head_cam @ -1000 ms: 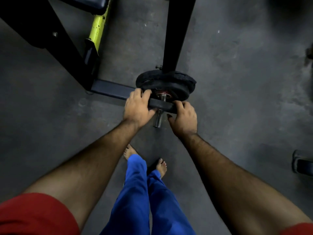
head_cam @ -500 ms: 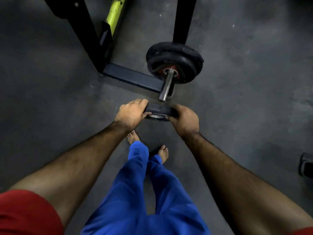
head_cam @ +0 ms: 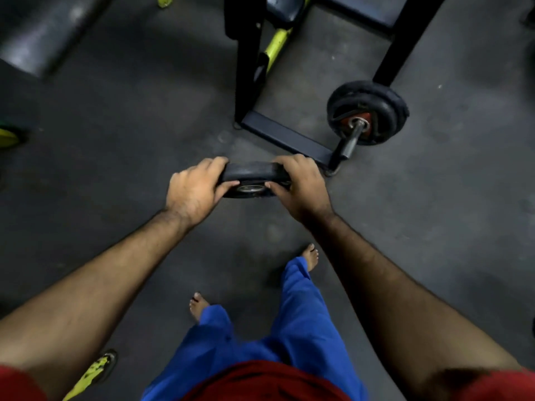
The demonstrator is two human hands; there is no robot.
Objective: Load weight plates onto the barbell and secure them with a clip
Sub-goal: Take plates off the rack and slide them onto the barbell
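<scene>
I've got a small weight plate (head_cam: 254, 175) held flat between both hands, its steel-ringed hole facing down toward me. My left hand (head_cam: 194, 190) grips one edge, fingers curled over the rim and thumb tucked under; my right hand (head_cam: 301, 186) clamps the opposite edge the same way. The plate is in the air, well short of the barbell sleeve (head_cam: 353, 140) and off to its left — not lined up with the bar's tip yet.

On that sleeve, larger black plates (head_cam: 376, 108) already sit stacked, with a reddish hub showing at their centre, so I judge part of the loading is done. Bare steel runs out from them toward me, room for the one I'm carrying. No clip shows on the bar, and I can't spot one on the floor either — securing is still to do.

Behind the sleeve stands the black rack frame (head_cam: 246, 82) with its yellow-green strut (head_cam: 276, 46). Nearer than the sleeve, my bare feet stand on the dark gym floor (head_cam: 115, 140).
</scene>
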